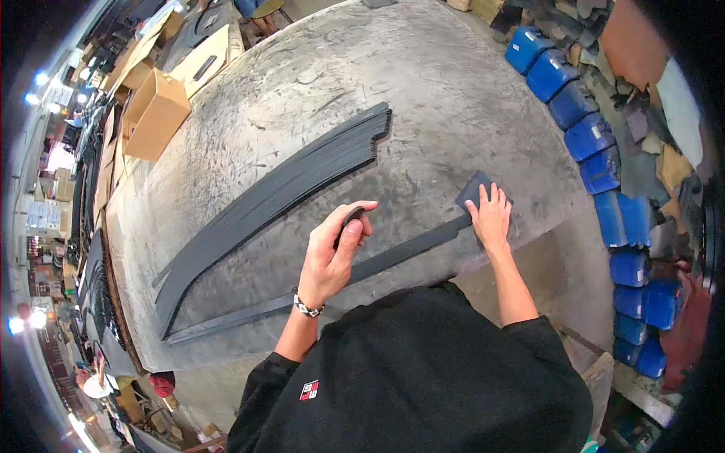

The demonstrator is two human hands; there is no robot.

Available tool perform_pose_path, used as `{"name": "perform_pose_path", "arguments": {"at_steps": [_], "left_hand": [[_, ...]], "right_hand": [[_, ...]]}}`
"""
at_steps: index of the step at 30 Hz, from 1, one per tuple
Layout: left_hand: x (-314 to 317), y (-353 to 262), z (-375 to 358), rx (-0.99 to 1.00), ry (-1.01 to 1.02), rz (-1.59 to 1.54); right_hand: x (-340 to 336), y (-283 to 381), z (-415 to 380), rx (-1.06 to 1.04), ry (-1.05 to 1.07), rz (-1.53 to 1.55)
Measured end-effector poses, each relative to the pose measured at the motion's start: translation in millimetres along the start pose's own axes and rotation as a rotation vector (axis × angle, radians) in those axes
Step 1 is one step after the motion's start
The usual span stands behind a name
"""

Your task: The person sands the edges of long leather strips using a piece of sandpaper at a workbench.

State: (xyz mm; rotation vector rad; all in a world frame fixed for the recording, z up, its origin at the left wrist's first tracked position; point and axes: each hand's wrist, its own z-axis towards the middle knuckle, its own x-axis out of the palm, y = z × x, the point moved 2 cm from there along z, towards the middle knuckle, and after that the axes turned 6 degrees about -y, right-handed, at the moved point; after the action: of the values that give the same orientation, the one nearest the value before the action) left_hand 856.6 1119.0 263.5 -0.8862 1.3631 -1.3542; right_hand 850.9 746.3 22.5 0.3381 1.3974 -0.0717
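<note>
My left hand (336,245) is raised over the grey table (445,90), its fingers curled around a small dark object (351,217). Under and beside it a long dark strip (400,254) runs across the table near my body. My right hand (492,217) lies with fingers spread on a dark flat piece (474,189) near the strip's right end. Farther up the table rests a curved stack of long black strips (279,196), fanned at its left end and stepped at its right end.
An open cardboard box (158,117) stands at the table's upper left. Several blue containers (593,136) line the right side, beside heaped scrap sheets (672,170). A person in a white top (97,385) is at the lower left; another person's legs (253,11) show at the top.
</note>
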Motion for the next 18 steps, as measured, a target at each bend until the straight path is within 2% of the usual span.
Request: {"name": "perform_pose_path", "arguments": {"at_steps": [7,8,10,11,12,13,14,15,16,17,18], "left_hand": [[-4,-11,-6,0.224,-0.063,0.181],[-6,-13,-7,0.213,-0.076,0.234],[-7,-21,-8,0.223,-0.089,0.323],[-7,-24,-10,0.24,-0.113,0.34],[-6,-30,-10,0.275,-0.152,0.377],[-5,-26,-12,0.308,-0.2,0.357],[-9,-12,-15,0.266,-0.203,0.33],[-11,-7,-15,0.192,-0.215,0.273],[-11,-7,-17,0.144,-0.227,0.236],[-11,-7,-14,0.081,-0.244,0.21],[-12,-8,-10,0.154,-0.233,0.198]], "right_hand": [[-30,19,1,0.086,0.106,-0.052],[-28,19,2,0.044,0.086,-0.071],[-14,12,3,-0.019,0.017,-0.124],[-11,12,-1,-0.106,-0.122,-0.214],[-4,3,2,-0.136,-0.142,-0.305],[18,-22,4,-0.32,-0.273,-0.435],[0,-16,9,-0.286,-0.295,-0.374],[-15,-9,15,-0.189,-0.146,-0.254],[-12,-6,16,-0.074,-0.219,-0.127],[-13,-6,15,-0.082,-0.141,-0.111],[-33,8,13,-0.05,0.044,-0.163]]}}
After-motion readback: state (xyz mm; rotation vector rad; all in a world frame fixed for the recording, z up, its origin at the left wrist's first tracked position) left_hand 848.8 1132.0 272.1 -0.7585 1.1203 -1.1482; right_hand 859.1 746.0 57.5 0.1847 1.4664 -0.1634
